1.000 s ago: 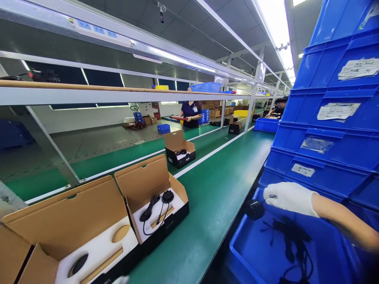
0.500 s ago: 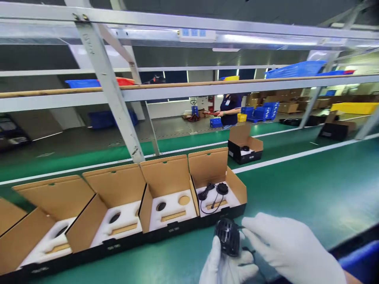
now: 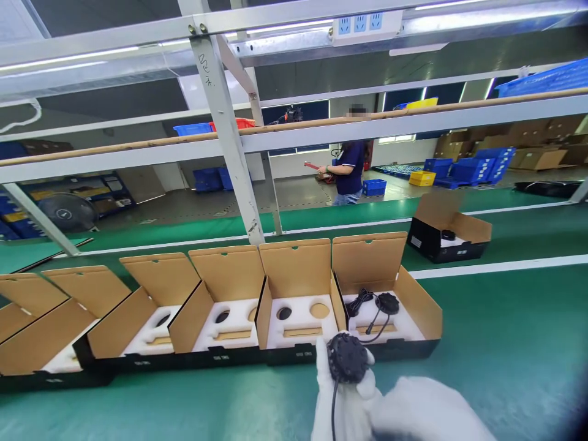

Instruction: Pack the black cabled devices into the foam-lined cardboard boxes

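My left hand, in a white glove, grips a round black device with a knobbly rim, its flat face turned toward me. A black cable hangs down from it past my palm. Close on the right, my gloved right hand is smeared by motion, and its fingers cannot be made out. Just beyond the held device stands an open box with white foam, where a similar round black device lies beside a bundled black cable.
Several open black boxes with brown insides, such as this one, stand in a row to the left on the green bench. Another open box sits farther back right. A metal post rises behind the row. A person stands beyond.
My view has swung left and closer to the boxes. The device has been turned, so its round face shows instead of its ribbed side. My right hand has moved lower and blurred.
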### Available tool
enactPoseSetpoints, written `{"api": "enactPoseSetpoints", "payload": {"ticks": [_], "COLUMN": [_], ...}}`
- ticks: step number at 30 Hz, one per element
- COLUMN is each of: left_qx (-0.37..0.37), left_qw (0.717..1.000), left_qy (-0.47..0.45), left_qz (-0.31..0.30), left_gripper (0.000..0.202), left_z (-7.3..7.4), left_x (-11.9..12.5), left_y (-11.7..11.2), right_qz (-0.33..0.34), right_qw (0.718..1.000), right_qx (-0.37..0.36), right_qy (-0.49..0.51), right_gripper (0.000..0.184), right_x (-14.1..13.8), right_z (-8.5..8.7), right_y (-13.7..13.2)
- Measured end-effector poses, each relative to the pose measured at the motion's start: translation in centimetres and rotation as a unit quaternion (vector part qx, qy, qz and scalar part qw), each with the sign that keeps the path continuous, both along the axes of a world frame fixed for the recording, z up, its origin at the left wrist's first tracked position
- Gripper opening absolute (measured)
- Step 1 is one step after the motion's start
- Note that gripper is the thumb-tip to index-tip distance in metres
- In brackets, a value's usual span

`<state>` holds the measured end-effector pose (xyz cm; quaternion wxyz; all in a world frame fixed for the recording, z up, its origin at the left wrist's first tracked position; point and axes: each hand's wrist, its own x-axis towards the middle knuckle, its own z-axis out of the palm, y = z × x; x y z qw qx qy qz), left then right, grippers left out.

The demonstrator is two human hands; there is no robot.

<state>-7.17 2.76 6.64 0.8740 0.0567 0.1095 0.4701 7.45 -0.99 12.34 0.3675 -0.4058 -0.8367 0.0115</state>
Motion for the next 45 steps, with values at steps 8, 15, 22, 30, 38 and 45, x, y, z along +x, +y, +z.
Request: {"api": "enactPoseSetpoints", "payload": {"ticks": [8, 15, 22, 30, 38, 45], "left_qx": [-0.003, 0.038, 0.064, 0.078, 0.224, 0.287], "left_qw": [0.997, 0.993, 0.993, 0.994, 0.883, 0.874], "left_qy": [-0.068, -0.086, -0.097, -0.039, 0.383, 0.367], "left_qz": [-0.030, -0.074, -0.001, 0.058, 0.151, 0.137], "left_gripper": [0.080, 0.068, 0.043, 0.037, 0.066, 0.069], "left_z": [0.0, 0.3, 1.9, 1.5, 2.7, -3.1], "left_x": [2.0, 1.8, 0.6, 0.5, -2.5, -6.1], "left_y": [-1.0, -1.8, -2.1, -1.6, -4.0, -0.7], "right_qz": [-0.056, 0.001, 0.001, 0.013, 0.127, 0.232], "right_qw": [0.934, 0.903, 0.918, 0.998, 0.987, 0.748], "right_qx": [-0.294, -0.380, -0.335, -0.022, 0.003, -0.287], "right_qy": [0.197, 0.201, 0.213, 0.058, 0.096, 0.551], "right_gripper": [0.040, 0.051, 0.035, 0.063, 0.092, 0.055], "right_x": [0.8, 0.6, 2.0, 2.3, -0.9, -3.1], "right_z": [1.0, 1.9, 0.9, 0.5, 0.6, -3.5], "right_y": [4.3, 4.3, 3.5, 1.5, 2.6, 3.5]}}
